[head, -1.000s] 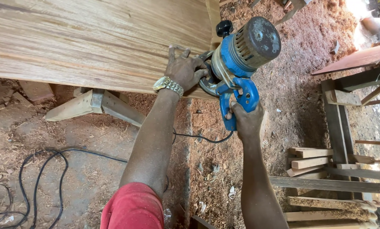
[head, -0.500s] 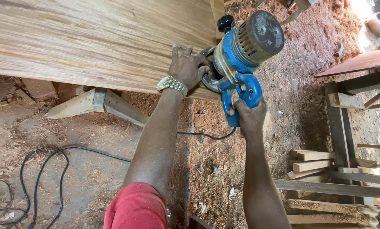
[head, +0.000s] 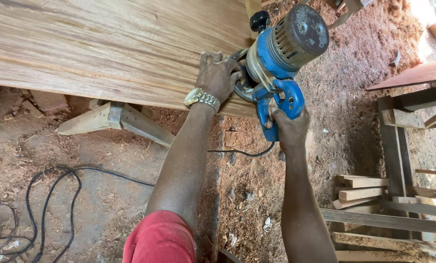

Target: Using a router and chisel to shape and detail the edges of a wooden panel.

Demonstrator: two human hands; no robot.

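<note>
i see the router (head: pixel 276 53), a blue machine with a round grey vented cap, sitting at the near edge of the wide wooden panel (head: pixel 106 48), close to the panel's right end. its base rests against the panel edge and its body tilts out over the ground. a black knob (head: pixel 260 20) sticks up on the far side of the router.

my left hand (head: pixel 218 75) lies on the panel just left of the router, fingers spread and curled against the router's base, pressing rather than closing round anything i can make out. a metal watch (head: pixel 202 98) sits on that wrist. my right hand (head: pixel 288 129) is clenched round the blue handle (head: pixel 281 104) below the router body, gripping it firmly.

a black cord (head: pixel 242 153) runs from under the router handle toward the left arm. more black cable (head: pixel 52 195) loops on the ground well left of the router. under the panel, left of the router, a pale trestle leg (head: pixel 111 119) stands on the dirt. sawdust (head: pixel 354 73) covers the ground right of the router. further right, short planks (head: pixel 364 187) lie stacked beside a wooden frame (head: pixel 393 126). a red sleeve (head: pixel 159 241) shows at the bottom.
</note>
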